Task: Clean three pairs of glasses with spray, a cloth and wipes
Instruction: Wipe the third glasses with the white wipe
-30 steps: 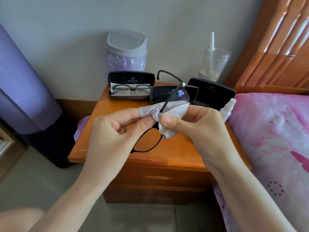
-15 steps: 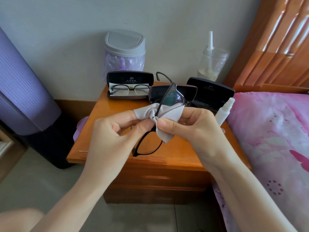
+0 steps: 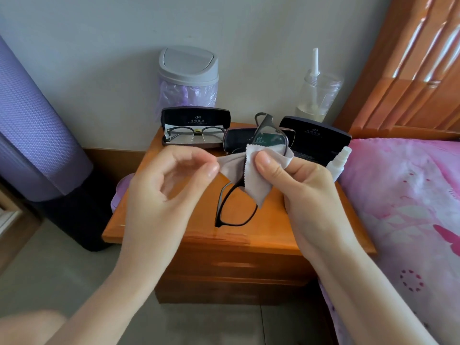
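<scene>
I count three black cases on the table (image 3: 174, 215), two pairs of glasses in view, one cloth (image 3: 251, 178) and one spray bottle (image 3: 339, 162). My right hand (image 3: 306, 192) pinches the cloth around the black glasses (image 3: 236, 207) above the table; my left hand (image 3: 164, 195) nips the cloth's corner just beside. The second pair (image 3: 196, 133) lies in the leftmost case (image 3: 195, 118).

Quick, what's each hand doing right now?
Left hand: fingers loosely curled, fingertips at the edge of the cleaning cloth.
Right hand: closed, pinching the cloth around the black glasses.
</scene>
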